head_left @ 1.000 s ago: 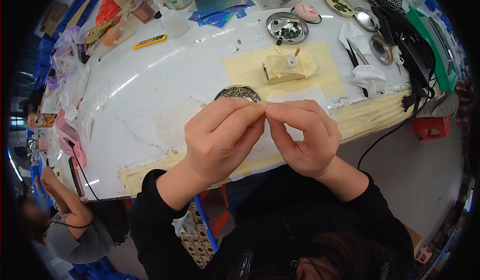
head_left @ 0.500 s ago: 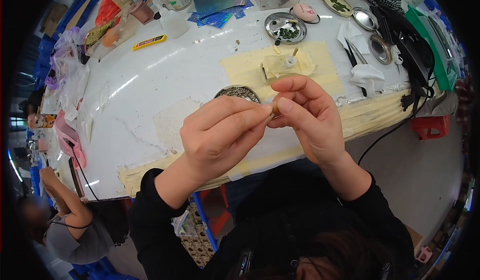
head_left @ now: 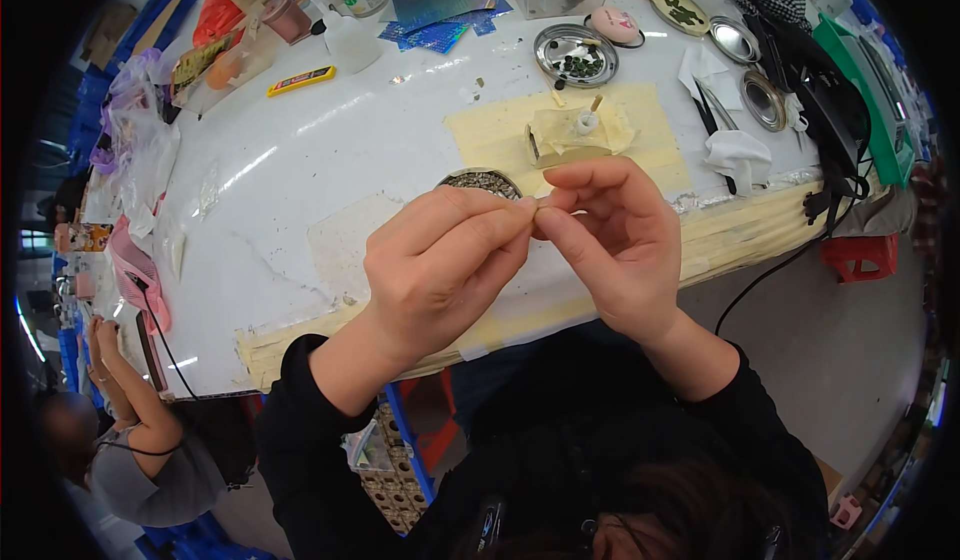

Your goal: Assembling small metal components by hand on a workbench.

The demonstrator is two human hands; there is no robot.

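Observation:
My left hand (head_left: 440,265) and my right hand (head_left: 625,245) meet fingertip to fingertip above the near part of the table. Thumb and forefinger of the left are pinched on something too small to make out. The right hand's thumb and forefinger close on the same spot, its other fingers loosely curled. Just beyond the left fingers sits a round dish (head_left: 483,182) of small metallic-looking pieces, partly hidden by that hand. Past the right hand, a small taped block (head_left: 570,140) holds a little white cup (head_left: 587,122) with a thin stick standing by it.
A steel dish (head_left: 575,55) with small dark pieces lies farther back, near a pink round case (head_left: 614,26). Tweezers (head_left: 717,100) and white tissue (head_left: 738,155) are at right. A yellow box cutter (head_left: 301,82) lies at left. Beyond the table's left edge, another person (head_left: 150,460) sits.
My right hand has shifted slightly left, its thumb and forefinger now closer against the left fingertips. My left hand stays nearly in place. The other person's hands have moved a little.

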